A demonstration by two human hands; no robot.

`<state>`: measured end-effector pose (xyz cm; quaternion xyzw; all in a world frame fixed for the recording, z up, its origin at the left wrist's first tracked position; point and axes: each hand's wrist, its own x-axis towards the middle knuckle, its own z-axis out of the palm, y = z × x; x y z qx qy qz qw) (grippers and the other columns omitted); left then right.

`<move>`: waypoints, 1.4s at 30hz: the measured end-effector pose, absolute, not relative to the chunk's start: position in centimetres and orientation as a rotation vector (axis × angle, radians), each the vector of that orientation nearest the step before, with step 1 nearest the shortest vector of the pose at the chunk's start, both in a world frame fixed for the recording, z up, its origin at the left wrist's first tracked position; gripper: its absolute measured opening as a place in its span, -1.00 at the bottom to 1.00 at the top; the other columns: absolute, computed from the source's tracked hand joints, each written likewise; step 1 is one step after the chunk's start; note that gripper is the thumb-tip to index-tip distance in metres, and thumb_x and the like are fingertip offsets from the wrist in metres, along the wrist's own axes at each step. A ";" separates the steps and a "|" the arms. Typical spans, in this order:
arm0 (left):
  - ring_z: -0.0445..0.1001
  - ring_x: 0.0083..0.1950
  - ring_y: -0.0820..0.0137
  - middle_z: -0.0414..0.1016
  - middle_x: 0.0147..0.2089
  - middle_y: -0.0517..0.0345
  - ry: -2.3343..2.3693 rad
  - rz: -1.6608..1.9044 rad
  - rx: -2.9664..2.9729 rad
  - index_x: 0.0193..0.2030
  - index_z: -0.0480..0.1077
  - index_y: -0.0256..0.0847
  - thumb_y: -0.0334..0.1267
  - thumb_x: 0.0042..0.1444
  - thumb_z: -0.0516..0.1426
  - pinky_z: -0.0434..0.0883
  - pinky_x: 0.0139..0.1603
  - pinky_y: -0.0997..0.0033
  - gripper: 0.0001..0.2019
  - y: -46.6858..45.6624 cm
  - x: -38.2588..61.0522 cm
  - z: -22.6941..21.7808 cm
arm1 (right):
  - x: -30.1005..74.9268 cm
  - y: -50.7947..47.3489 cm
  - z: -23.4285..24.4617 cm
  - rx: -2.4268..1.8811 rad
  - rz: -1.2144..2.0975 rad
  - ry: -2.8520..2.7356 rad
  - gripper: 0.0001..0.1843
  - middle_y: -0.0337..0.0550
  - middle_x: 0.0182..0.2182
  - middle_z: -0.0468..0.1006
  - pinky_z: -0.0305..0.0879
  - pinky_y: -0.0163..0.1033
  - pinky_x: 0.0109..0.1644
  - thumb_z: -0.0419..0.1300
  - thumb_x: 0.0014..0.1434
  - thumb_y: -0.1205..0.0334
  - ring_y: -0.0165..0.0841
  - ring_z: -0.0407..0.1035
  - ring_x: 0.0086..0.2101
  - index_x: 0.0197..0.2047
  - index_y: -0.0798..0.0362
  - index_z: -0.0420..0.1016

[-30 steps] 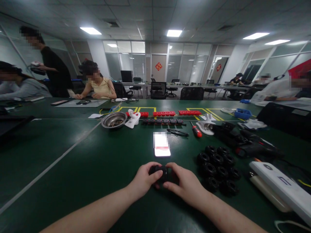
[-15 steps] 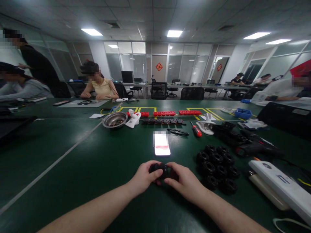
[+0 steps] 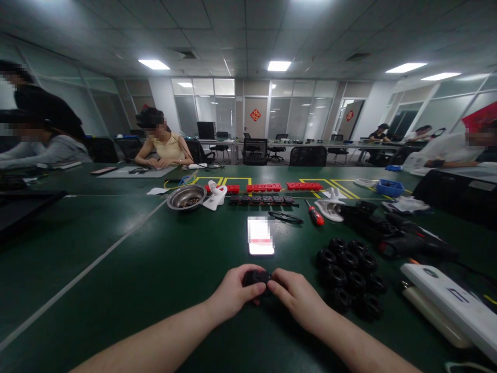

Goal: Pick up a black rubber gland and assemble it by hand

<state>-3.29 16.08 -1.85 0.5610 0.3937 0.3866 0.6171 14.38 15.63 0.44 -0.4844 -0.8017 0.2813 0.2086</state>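
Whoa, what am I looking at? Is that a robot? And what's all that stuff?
No robot here! These are a person's own bare left hand and right hand. The camera is worn on that person's head, looking forward and down.

The left hand's grip is around a small black part; the right hand's fingers are at its edge.

On the green table lies a phone with a bright screen. To the right are black wheel-like rings. Farther off are a metal bowl, a screwdriver and red strips.
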 end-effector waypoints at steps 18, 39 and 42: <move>0.38 -0.47 0.48 0.35 -0.30 0.09 0.927 0.967 1.267 -0.18 0.30 -0.33 -0.12 -0.14 0.21 0.37 -0.50 0.46 -0.59 15.9 -3.0 -1.6 | 14.3 15.5 0.7 -1.303 0.784 -2.306 -0.67 -0.17 -0.46 0.44 0.13 -0.33 -0.39 -0.10 0.21 0.10 -0.36 0.29 -0.44 -0.40 0.09 0.35; 0.36 -0.41 0.46 0.31 -0.28 0.10 0.924 0.968 1.248 -0.18 0.28 -0.33 -0.19 -0.19 0.24 0.36 -0.51 0.48 -0.58 15.8 -3.0 -1.6 | 14.5 15.4 1.4 -1.344 0.741 -2.292 -0.68 -0.18 -0.46 0.45 0.14 -0.33 -0.38 -0.09 0.20 0.08 -0.36 0.31 -0.43 -0.39 0.07 0.36; 0.37 -0.38 0.42 0.32 -0.26 0.07 0.925 0.949 1.263 -0.17 0.29 -0.32 -0.17 -0.19 0.25 0.37 -0.49 0.46 -0.57 15.8 -3.0 -1.7 | 14.5 15.7 1.1 -1.322 0.746 -2.320 -0.64 -0.20 -0.50 0.42 0.12 -0.34 -0.42 -0.09 0.21 0.08 -0.39 0.28 -0.47 -0.46 0.09 0.35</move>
